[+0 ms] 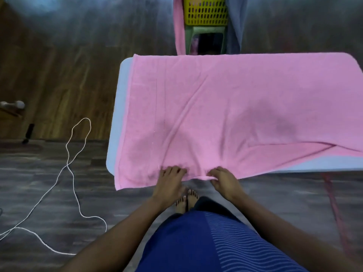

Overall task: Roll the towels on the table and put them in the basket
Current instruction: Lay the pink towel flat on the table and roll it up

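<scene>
1. The pink towel [225, 99] lies spread over the surface [119, 107], its near hem overhanging the edge. The right hand [222, 179] pinches that hem; the left hand [170, 176] curls onto it, apparently gripping too.
2. Turn the hem tight and level so the roll runs straight.
3. Flat cloth lies ahead; the yellow basket [206, 12] stands beyond the far edge.

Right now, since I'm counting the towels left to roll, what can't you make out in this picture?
Head view only:
- the basket: top cut off by the frame edge, contents hidden.
- the table: right end runs off the frame; the pink towel covers most of the rest.
- the left hand: thumb hidden under the hand, grip unclear.
- the pale object on the floor, far left: too blurred to identify.
</scene>
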Demonstrator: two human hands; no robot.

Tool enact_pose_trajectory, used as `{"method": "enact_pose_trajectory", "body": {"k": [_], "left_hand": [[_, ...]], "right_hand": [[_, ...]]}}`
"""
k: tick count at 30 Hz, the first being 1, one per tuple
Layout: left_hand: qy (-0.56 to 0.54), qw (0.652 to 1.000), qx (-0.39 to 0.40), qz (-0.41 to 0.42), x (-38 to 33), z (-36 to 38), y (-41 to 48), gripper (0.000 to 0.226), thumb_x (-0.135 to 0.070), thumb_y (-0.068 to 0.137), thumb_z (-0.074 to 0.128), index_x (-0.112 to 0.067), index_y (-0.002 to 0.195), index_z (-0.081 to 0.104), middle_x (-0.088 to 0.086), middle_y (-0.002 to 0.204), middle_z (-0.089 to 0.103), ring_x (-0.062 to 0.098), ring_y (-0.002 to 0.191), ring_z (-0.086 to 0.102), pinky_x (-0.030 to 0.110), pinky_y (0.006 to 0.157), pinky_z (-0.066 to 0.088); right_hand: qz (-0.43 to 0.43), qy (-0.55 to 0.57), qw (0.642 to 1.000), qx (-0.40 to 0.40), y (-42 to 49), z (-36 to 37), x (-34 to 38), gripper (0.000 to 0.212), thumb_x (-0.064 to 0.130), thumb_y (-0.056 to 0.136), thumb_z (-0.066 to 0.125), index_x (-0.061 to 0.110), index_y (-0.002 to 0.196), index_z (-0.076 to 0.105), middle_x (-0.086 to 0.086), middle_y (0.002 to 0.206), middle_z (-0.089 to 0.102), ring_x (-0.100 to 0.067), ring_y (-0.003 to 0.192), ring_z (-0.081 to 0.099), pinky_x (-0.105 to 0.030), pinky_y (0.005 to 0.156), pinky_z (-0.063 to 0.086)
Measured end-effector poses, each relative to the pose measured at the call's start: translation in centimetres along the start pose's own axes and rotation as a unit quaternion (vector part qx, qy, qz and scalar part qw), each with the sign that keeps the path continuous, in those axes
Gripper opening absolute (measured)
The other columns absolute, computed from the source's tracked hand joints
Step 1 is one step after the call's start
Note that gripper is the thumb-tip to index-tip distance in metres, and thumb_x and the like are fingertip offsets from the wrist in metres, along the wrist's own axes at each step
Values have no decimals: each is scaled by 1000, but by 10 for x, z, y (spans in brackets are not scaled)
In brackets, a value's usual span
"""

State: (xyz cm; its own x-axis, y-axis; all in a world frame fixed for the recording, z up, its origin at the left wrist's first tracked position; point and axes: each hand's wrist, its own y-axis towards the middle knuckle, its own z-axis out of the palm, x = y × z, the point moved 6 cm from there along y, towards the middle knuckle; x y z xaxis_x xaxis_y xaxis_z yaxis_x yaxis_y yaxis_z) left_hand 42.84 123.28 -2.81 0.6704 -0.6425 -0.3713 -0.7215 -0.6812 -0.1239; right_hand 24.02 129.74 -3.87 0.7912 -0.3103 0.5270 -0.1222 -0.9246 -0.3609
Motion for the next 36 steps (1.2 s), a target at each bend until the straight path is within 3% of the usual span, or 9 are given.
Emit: {"method": "enact_pose_trajectory", "body": {"k": [3, 6, 12, 15, 18, 24, 28, 32, 36], "left_hand": [[-19, 999, 27, 3, -25, 14, 22, 44, -23, 74, 71, -21, 117, 59, 1, 110, 62, 22, 98, 56, 38, 82, 43], [-69, 997, 30, -12, -36, 21, 33, 19, -14, 78, 59, -18, 95, 67, 4, 91, 67, 27, 84, 58, 36, 71, 41], [-114, 992, 49, 24, -62, 31, 34, 16, -12, 83, 56, -12, 91, 69, 8, 84, 67, 29, 78, 60, 33, 67, 42], [-91, 995, 47, 12, -65, 32, 36, 12, -13, 83, 56, -12, 87, 68, 8, 83, 67, 29, 77, 61, 33, 67, 45], [-47, 997, 61, -18, -60, 35, 34, 12, -14, 78, 56, -14, 81, 68, 6, 79, 68, 29, 74, 62, 32, 62, 45], [36, 987, 95, -129, -68, 43, 35, 21, -14, 79, 55, -17, 98, 65, 2, 103, 66, 25, 97, 60, 35, 79, 40], [39, 986, 37, -158, -104, 52, 39, 35, -7, 71, 60, -10, 106, 61, 8, 105, 63, 32, 94, 57, 40, 75, 41], [19, 996, -25, -79, -175, 62, 63, 32, -7, 69, 62, -10, 101, 62, 9, 96, 62, 32, 87, 58, 40, 72, 46], [25, 999, -20, -39, -235, 75, 94, 40, -12, 73, 64, -13, 112, 59, 9, 110, 60, 31, 100, 56, 42, 83, 46]], "right_hand": [[10, 35, 999, -35, -5, -3, 3, 25, 9, 80, 64, 16, 102, 73, -7, 98, 66, -30, 93, 62, -38, 82, 50], [24, 58, 996, -60, -14, -12, -1, 26, 11, 80, 61, 16, 103, 72, -5, 99, 65, -28, 94, 61, -37, 84, 49], [27, 2, 997, -68, -29, -28, -34, 20, 13, 78, 66, 22, 95, 71, -1, 96, 64, -29, 94, 61, -38, 78, 48], [50, -57, 996, -41, -32, -32, -57, 28, 18, 83, 63, 26, 109, 65, 2, 110, 59, -23, 109, 52, -32, 82, 32], [59, -92, 993, -33, -34, -47, -82, 36, 18, 86, 59, 26, 121, 59, 0, 124, 54, -23, 115, 47, -35, 89, 32], [64, -167, 982, -55, -41, -95, -158, 56, 9, 72, 71, 22, 124, 56, -7, 126, 52, -28, 113, 47, -42, 94, 38], [35, -200, 979, -28, -48, -113, -202, 75, 10, 63, 79, 26, 129, 47, -5, 131, 44, -29, 117, 44, -44, 96, 41], [-41, -207, 976, -50, -45, -123, -222, 53, 2, 72, 72, 18, 119, 55, -9, 120, 54, -32, 104, 52, -44, 83, 49], [-66, -158, 984, -48, -55, -123, -235, 35, 0, 74, 67, 16, 105, 65, -7, 102, 63, -34, 86, 59, -43, 72, 51]]}}
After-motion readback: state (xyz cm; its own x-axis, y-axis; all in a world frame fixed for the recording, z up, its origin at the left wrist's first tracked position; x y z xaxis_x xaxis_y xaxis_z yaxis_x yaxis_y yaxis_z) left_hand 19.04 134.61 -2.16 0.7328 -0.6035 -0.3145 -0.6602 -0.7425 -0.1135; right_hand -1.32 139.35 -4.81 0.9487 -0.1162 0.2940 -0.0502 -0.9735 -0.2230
